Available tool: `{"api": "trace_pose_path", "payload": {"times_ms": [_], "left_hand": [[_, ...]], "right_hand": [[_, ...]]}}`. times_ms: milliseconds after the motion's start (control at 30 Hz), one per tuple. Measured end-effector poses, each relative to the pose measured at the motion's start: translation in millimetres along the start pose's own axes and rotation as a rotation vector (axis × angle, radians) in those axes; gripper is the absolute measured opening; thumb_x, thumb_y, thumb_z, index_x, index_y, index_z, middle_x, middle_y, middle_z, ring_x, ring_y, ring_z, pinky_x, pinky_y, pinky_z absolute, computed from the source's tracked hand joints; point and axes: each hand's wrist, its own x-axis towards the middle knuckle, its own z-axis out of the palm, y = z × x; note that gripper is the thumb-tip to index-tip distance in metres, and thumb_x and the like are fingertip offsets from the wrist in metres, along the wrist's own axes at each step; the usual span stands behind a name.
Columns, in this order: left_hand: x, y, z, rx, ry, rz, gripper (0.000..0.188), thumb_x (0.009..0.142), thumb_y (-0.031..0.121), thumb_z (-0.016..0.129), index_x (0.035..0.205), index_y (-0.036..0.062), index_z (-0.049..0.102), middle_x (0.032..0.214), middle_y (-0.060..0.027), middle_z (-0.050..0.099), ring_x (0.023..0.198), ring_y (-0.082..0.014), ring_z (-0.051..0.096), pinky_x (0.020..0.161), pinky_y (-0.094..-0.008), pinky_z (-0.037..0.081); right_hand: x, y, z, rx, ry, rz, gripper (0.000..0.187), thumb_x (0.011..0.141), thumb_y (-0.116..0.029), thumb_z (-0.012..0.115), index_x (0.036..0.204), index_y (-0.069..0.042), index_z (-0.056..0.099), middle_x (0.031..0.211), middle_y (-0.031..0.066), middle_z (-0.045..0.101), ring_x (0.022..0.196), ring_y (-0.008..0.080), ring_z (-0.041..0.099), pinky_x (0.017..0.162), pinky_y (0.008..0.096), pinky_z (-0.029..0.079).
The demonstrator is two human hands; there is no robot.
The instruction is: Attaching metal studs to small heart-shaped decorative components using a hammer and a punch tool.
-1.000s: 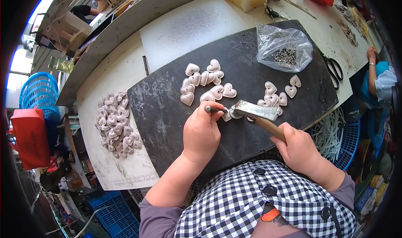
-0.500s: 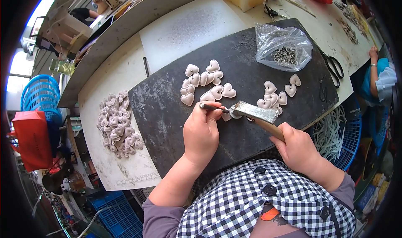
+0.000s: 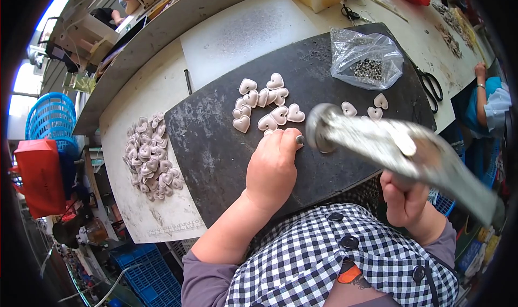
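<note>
My left hand (image 3: 271,164) is closed around a short metal punch (image 3: 300,140); only its round grey top shows past the fingers. It rests on the black mat (image 3: 210,166), by a cluster of pale padded hearts (image 3: 279,114) with small dark holes. Whatever lies under the punch is hidden by the hand. My right hand (image 3: 402,199) grips the handle of a hammer (image 3: 372,140). The raised metal head is blurred, looms large above the mat and covers part of a second group of hearts (image 3: 374,113).
A larger heap of hearts (image 3: 154,158) lies on the pale table at left. Beyond the mat's far right are a clear plastic bag (image 3: 367,61) of small metal pieces and black scissors (image 3: 430,86). A white board (image 3: 243,37) lies behind. Another person's arm (image 3: 481,80) shows at right.
The hammer has risen from beside the punch toward me and the right, its head turning. My left hand has turned, bringing the punch from slanted to more upright.
</note>
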Motion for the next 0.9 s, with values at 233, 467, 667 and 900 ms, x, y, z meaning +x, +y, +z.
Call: {"api": "trace_pose_path", "payload": {"times_ms": [233, 467, 667, 900], "left_hand": [[-2, 7, -14, -0.088, -0.013, -0.162, 0.011, 0.093, -0.002, 0.059, 0.102, 0.0009, 0.052, 0.09, -0.0134, 0.068, 0.077, -0.0321, 0.068, 0.068, -0.0395, 0.054], [-13, 9, -14, -0.443, 0.107, -0.448, 0.012, 0.101, 0.006, 0.055, 0.106, -0.0005, 0.047, 0.103, -0.0172, 0.069, 0.082, -0.0332, 0.069, 0.072, -0.0387, 0.055], [-11, 23, -15, -0.412, -0.073, -0.374, 0.011, 0.104, 0.007, 0.05, 0.111, -0.0001, 0.046, 0.116, -0.0166, 0.067, 0.097, -0.0268, 0.07, 0.085, -0.0358, 0.056], [13, 24, -11, -0.48, -0.061, -0.348, 0.009, 0.104, 0.009, 0.049, 0.109, 0.0009, 0.049, 0.119, -0.0143, 0.067, 0.091, -0.0193, 0.066, 0.077, -0.0302, 0.055]], "right_hand": [[17, 2, 4, -0.17, -0.087, 0.25, 0.021, 0.093, -0.014, 0.067, 0.106, -0.001, 0.058, 0.08, 0.0146, 0.064, 0.065, 0.0356, 0.065, 0.058, 0.0417, 0.051], [9, 6, 28, -0.401, -0.311, 0.269, 0.021, 0.092, -0.019, 0.068, 0.094, -0.004, 0.054, 0.078, 0.0147, 0.065, 0.068, 0.0365, 0.066, 0.06, 0.0446, 0.053], [14, 15, 10, -0.271, -0.129, 0.346, 0.018, 0.093, -0.019, 0.067, 0.099, -0.004, 0.058, 0.074, 0.0159, 0.064, 0.068, 0.0372, 0.065, 0.059, 0.0436, 0.05], [14, 18, -1, -0.21, -0.033, 0.491, 0.016, 0.095, -0.018, 0.067, 0.098, -0.004, 0.059, 0.074, 0.0155, 0.063, 0.067, 0.0355, 0.065, 0.059, 0.0404, 0.049]]}}
